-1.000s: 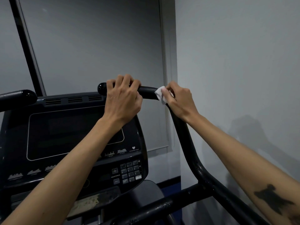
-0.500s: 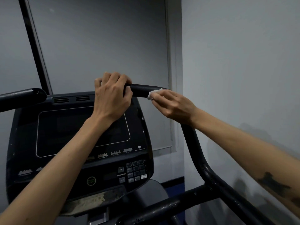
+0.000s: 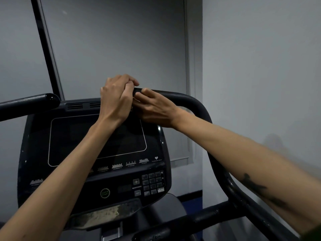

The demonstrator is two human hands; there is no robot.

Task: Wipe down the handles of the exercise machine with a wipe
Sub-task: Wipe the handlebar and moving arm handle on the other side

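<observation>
The black right handle (image 3: 184, 98) of the exercise machine curves from the top of the console down to the right. My left hand (image 3: 116, 100) grips its free end from above. My right hand (image 3: 154, 108) is pressed up against the left hand, with its fingers curled over the handle. The white wipe is hidden under my right hand and no part of it shows. The black left handle (image 3: 29, 103) juts in from the left edge with no hand on it.
The machine's console (image 3: 34, 145), with a dark screen and a keypad (image 3: 152, 183), sits below my hands. A black crossbar (image 3: 199, 221) runs along the bottom right. A grey wall (image 3: 260, 75) stands close on the right, and a black slanted post (image 3: 45, 46) rises at the upper left.
My right hand has slid left along the handle from the bend until it touches my left hand. The wipe, visible before at its fingertips, is now covered.
</observation>
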